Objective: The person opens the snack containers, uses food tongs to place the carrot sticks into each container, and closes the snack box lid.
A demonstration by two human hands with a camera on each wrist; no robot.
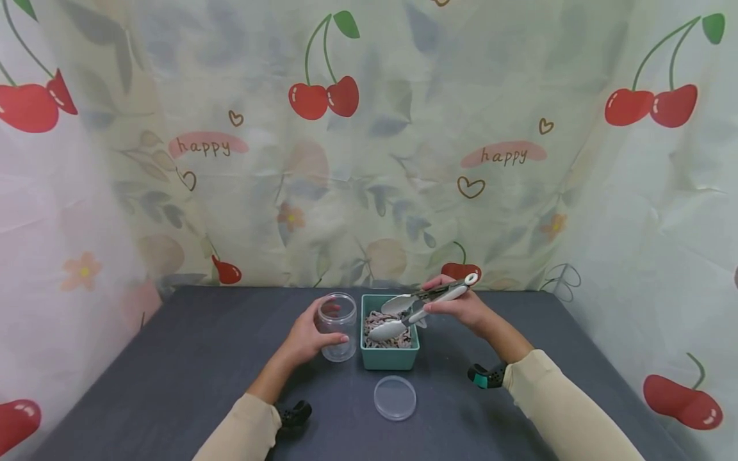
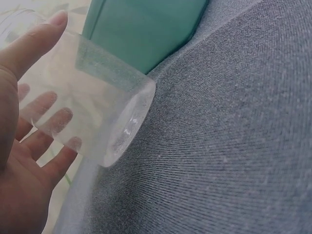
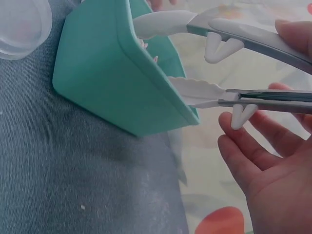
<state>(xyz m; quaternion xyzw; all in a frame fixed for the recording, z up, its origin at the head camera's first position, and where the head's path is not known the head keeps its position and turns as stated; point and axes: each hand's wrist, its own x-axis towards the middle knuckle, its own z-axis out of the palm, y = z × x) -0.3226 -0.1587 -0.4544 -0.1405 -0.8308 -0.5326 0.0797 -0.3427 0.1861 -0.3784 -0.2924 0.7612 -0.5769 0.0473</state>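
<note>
Cherry-printed curtain (image 1: 369, 128) hangs behind a dark grey table (image 1: 173, 371) in the head view; near the middle of the table stands a teal tub (image 1: 389, 352) filled with pale brownish pieces (image 1: 387, 338). At the tub's 9 o'clock, touching it, a clear jar (image 1: 337, 325) stands upright and looks empty, the left hand (image 1: 308, 339) wrapped round its side. A clear lid (image 1: 394, 397) lies flat at the tub's 6 o'clock, apart from it. The right hand (image 1: 461, 307) grips white tongs (image 1: 418, 308), their tips spread over the tub. From the left wrist, fingers (image 2: 41, 114) show through the jar (image 2: 92, 102), its base on the table, the tub (image 2: 146, 29) at 12 o'clock. From the right wrist, the tongs (image 3: 219, 58) sit with one tip above the tub (image 3: 112, 83) rim and one beside it, the thumb on the upper arm and the fingers (image 3: 253, 141) loosely curled under the lower; the lid (image 3: 22, 27) is at 10 o'clock.
</note>
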